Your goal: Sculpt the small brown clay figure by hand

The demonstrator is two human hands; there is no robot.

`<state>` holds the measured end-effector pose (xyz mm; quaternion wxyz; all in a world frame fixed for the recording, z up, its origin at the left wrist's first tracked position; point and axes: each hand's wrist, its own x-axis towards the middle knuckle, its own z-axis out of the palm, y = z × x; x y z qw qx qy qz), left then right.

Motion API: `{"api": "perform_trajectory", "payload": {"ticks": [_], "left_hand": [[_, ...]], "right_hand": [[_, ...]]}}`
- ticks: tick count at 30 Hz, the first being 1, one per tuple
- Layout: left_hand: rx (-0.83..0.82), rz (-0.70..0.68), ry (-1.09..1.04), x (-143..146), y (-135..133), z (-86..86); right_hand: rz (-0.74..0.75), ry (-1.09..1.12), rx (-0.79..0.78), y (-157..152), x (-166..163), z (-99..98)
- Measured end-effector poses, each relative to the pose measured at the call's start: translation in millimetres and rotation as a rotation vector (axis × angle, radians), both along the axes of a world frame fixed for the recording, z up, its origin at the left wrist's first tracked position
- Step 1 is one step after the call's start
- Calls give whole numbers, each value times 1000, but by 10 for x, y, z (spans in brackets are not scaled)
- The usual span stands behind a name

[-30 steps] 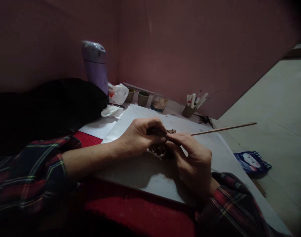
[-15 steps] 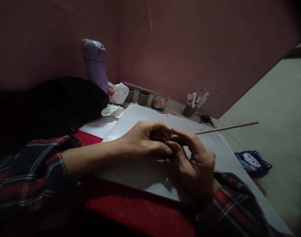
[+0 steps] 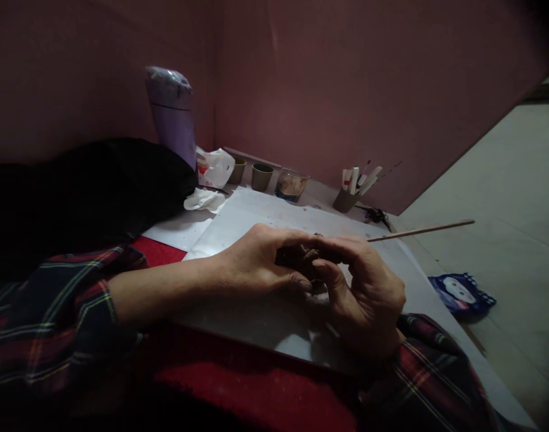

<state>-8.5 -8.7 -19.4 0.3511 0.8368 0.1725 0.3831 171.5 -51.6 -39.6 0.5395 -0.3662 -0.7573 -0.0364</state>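
Observation:
Low over the white sheet, my left hand [image 3: 260,258] is closed, thumb and fingers around a dark brown lumpy piece [image 3: 309,255]. Most of that piece is hidden by the fingers, and its kind is unclear. My right hand [image 3: 368,288] is closed too, its thumb and fingertips meeting the same piece from the right. From behind the right hand a thin wooden stick [image 3: 422,231] points out to the right. Whether the right hand grips the stick is hidden. Dark smudges show on the left thumb tip.
White sheets [image 3: 251,210] cover the table, with red cloth [image 3: 238,378] at the near edge. Behind stand a purple bottle [image 3: 173,120], two small cups [image 3: 261,177], a glass [image 3: 291,185] and a pen cup [image 3: 345,200]. A black cloth [image 3: 98,192] lies left; a blue packet [image 3: 461,295] lies right.
My right hand has shifted slightly right, and its fingers now reach flatter across the top of the brown piece. The stick has moved a little right. My left hand is nearly unmoved.

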Motion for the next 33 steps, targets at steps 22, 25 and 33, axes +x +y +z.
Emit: {"api": "perform_trajectory", "payload": {"ticks": [22, 25, 33], "left_hand": [[-100, 112, 56, 12, -22, 62], [-62, 92, 98, -3, -28, 57], [-11, 125, 106, 5, -55, 79]], "right_hand": [[-6, -44, 22, -13, -25, 5], [8, -67, 42, -12, -24, 16], [-3, -84, 54, -13, -24, 21]]}}
